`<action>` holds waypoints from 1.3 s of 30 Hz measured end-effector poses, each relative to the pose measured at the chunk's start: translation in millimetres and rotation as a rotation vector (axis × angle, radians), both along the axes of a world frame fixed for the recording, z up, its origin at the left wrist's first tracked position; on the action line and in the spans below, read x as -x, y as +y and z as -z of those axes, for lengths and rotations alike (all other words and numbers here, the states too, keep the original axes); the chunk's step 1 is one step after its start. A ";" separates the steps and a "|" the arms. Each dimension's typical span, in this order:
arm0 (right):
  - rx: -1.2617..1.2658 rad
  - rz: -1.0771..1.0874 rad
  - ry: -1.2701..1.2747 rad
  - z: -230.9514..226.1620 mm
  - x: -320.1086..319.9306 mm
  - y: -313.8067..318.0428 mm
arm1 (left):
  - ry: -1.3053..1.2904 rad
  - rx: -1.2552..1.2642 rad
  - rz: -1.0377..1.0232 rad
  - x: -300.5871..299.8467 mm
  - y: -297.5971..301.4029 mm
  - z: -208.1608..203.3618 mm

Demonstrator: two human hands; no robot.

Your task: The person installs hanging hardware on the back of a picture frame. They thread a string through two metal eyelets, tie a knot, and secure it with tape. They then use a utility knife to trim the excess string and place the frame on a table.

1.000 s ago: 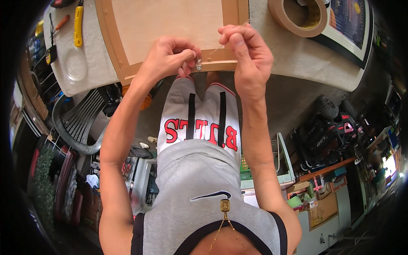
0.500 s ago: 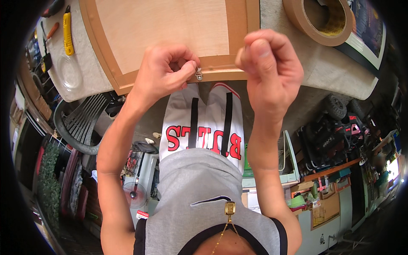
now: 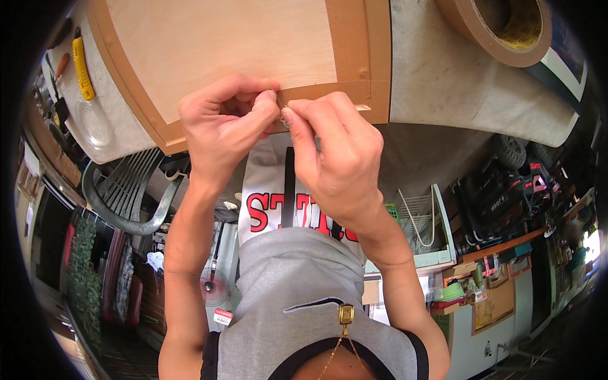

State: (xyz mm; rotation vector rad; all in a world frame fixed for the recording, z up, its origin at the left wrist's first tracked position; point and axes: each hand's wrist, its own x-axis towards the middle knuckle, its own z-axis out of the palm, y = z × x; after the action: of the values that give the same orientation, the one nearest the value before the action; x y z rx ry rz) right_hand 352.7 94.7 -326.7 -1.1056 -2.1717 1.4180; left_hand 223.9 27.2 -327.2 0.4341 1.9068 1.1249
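A large framed panel [image 3: 221,47] lies face down at the table's near edge, its pale wooden back bordered with brown tape. By its near edge is a small metal ring hanger [image 3: 284,121], mostly covered by my fingertips. My left hand [image 3: 225,123] is closed in a pinch just above the ring; whatever lies between thumb and forefinger is too small to make out. Touching the ring from the right, my right hand [image 3: 339,145] has its thumb and forefinger pressed together on it. The two hands nearly meet there.
A roll of brown tape [image 3: 459,28] stands on the table [image 3: 437,82] at the right, beside a dark printed sheet [image 3: 560,82]. On the left lie a yellow utility knife [image 3: 82,66] and a clear plastic disc [image 3: 94,123]. A grey chair [image 3: 123,196] stands below left.
My right hand has come down and left from its raised place to the ring beside my left hand. The framed panel and left hand appear slightly farther left in the view.
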 end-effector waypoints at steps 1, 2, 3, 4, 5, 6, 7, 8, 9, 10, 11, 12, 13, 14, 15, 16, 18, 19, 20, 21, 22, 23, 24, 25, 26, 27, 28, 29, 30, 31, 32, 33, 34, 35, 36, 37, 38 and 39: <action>-0.017 0.001 0.000 0.1 1.1 -0.5 | 0.015 0.002 -0.002 0.0 0.5 -0.4; -0.033 0.000 0.001 0.0 2.3 -1.1 | 0.015 0.009 0.008 0.2 0.8 -0.9; -0.043 -0.005 -0.005 -0.3 3.4 -1.4 | 0.012 0.016 0.011 0.8 1.3 -1.6; -0.047 0.002 -0.006 -0.7 4.3 -1.9 | 0.008 0.023 0.014 1.4 1.6 -2.6; -0.044 0.004 -0.014 -1.2 5.2 -2.2 | -0.013 0.039 0.013 2.5 2.2 -3.5; -0.041 0.005 -0.023 -1.7 5.7 -2.5 | -0.034 0.054 0.013 3.7 2.8 -4.2; -0.044 0.007 -0.032 -2.3 6.7 -2.9 | -0.066 0.076 0.006 5.3 3.3 -5.3; -0.046 0.009 -0.042 -2.8 7.4 -3.3 | -0.063 0.092 0.030 6.8 4.0 -6.1; -0.052 0.012 -0.051 -3.3 8.0 -3.3 | -0.071 0.115 0.049 8.5 4.7 -7.0; -0.040 0.009 -0.063 -3.8 8.4 -3.2 | -0.093 0.130 0.056 10.0 5.6 -7.6; -0.032 0.005 -0.075 -4.4 8.7 -3.1 | -0.071 0.144 0.092 11.2 6.5 -8.0; -0.025 0.001 -0.086 -4.9 9.0 -2.9 | -0.063 0.150 0.115 12.6 7.5 -8.3; -0.027 -0.006 -0.097 -5.4 8.9 -2.5 | -0.073 0.168 0.118 13.3 8.4 -8.6; -0.028 -0.014 -0.109 -6.2 8.7 -2.2 | -0.085 0.158 0.127 13.8 9.1 -9.4; -0.028 -0.028 -0.120 -6.6 8.3 -1.7 | -0.114 0.160 0.116 13.9 9.8 -10.0; -0.026 -0.029 -0.120 -7.2 7.7 -1.1 | -0.144 0.162 0.105 13.9 10.5 -10.6; -0.020 -0.036 -0.124 -7.8 6.4 -0.2 | -0.151 0.164 0.117 13.9 11.5 -11.5; -0.019 -0.040 -0.126 -8.1 6.0 0.0 | -0.155 0.165 0.123 13.9 12.1 -11.7; -0.022 -0.038 -0.132 -8.3 5.8 0.1 | -0.155 0.166 0.134 14.2 12.4 -11.7; -0.031 -0.039 -0.139 -8.6 5.6 0.3 | -0.156 0.167 0.145 14.3 12.9 -11.5; -0.022 -0.040 -0.145 -9.0 5.5 0.4 | -0.171 0.170 0.140 14.7 13.2 -11.3; -0.020 -0.043 -0.153 -9.3 5.6 0.5 | -0.173 0.171 0.152 15.0 13.4 -11.2; -0.018 -0.045 -0.166 -9.9 5.5 0.7 | -0.188 0.174 0.147 15.2 13.5 -11.5; -0.018 -0.049 -0.170 -10.3 5.9 0.7 | -0.222 0.177 0.140 16.0 13.4 -11.6; -0.017 -0.052 -0.180 -11.0 5.8 1.1 | -0.202 0.171 0.182 16.7 13.9 -11.9; -0.015 -0.067 -0.198 -11.5 6.2 1.0 | -0.202 0.164 0.221 18.3 13.9 -12.0; 0.007 -0.048 -0.186 -12.3 5.5 2.0 | -0.202 0.157 0.260 18.3 14.7 -12.3; 0.031 -0.041 -0.181 -12.8 5.5 2.3 | -0.220 0.165 0.227 17.9 14.8 -12.4; 0.054 -0.029 -0.175 -13.4 5.0 3.0 | -0.237 0.172 0.193 16.4 15.3 -12.7; 0.053 -0.027 -0.168 -13.7 4.8 3.6 | -0.271 0.182 0.152 15.2 16.0 -12.8; 0.052 -0.022 -0.159 -14.0 4.8 3.9 | -0.242 0.184 0.168 14.4 16.2 -12.8; 0.059 -0.028 -0.158 -14.5 4.1 4.7 | -0.229 0.188 0.175 13.0 17.0 -13.0; 0.062 -0.018 -0.158 -14.7 4.6 4.5 | -0.236 0.196 0.164 13.4 16.7 -12.8; 0.072 -0.017 -0.165 -15.5 3.3 5.7 | -0.231 0.197 0.184 12.3 17.3 -13.3; 0.075 -0.007 -0.170 -15.7 3.6 5.6 | -0.246 0.201 0.184 13.6 16.9 -13.1; 0.083 -0.019 -0.178 -15.9 3.6 5.7 | -0.282 0.214 0.177 15.3 16.8 -13.0; 0.085 -0.021 -0.183 -16.2 3.4 5.8 | -0.263 0.190 0.231 17.0 16.7 -13.0; 0.094 -0.027 -0.190 -16.2 4.5 5.0 | -0.266 0.175 0.279 20.8 16.1 -12.7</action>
State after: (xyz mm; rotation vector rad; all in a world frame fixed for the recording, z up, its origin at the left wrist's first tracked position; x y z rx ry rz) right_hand 348.3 99.7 -310.5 -1.2970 -2.2760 1.4948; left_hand 203.1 43.3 -314.5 0.4153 1.6371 0.7837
